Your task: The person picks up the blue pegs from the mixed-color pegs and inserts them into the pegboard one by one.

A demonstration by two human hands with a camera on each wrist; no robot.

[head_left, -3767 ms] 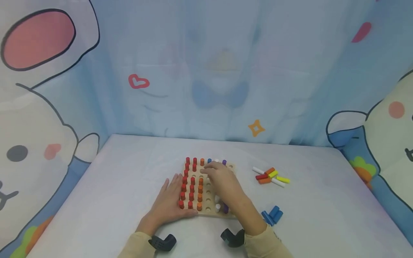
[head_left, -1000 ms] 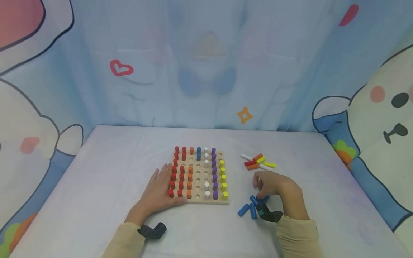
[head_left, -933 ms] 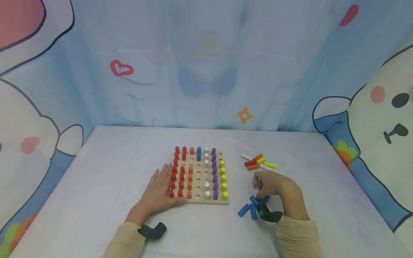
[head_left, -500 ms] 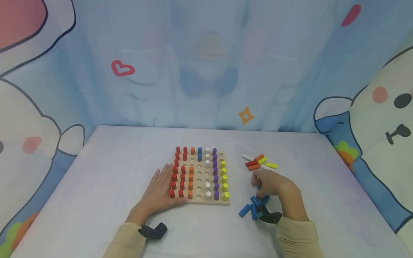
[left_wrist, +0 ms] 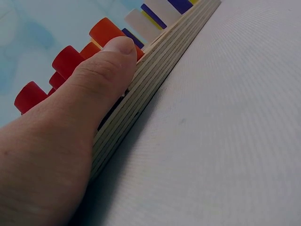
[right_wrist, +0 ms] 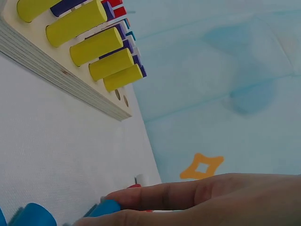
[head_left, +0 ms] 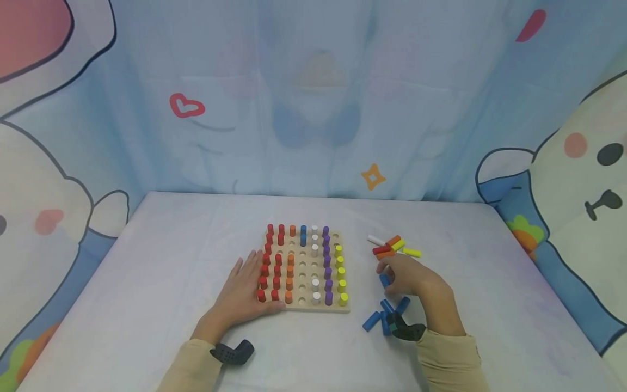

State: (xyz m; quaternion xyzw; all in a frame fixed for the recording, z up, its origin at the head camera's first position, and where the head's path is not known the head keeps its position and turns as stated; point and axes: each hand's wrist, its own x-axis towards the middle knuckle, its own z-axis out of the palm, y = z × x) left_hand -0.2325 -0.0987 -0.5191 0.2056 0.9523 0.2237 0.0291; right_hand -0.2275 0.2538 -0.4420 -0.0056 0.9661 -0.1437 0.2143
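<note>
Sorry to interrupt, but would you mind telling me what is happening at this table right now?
A person is working at a square wooden pegboard partly filled with coloured cylindrical pegs. The left hand lies flat against the board's left edge. The right hand pinches a short blue wooden peg above the table, to the right of the board. Three more loose blue pegs lie nearer the person, and a mixed pile of loose pegs lies beyond the hand.

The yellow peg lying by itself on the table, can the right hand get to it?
Probably yes. The yellow peg lies just beyond the right hand with only bare table between, though that hand already pinches a blue peg.
</note>
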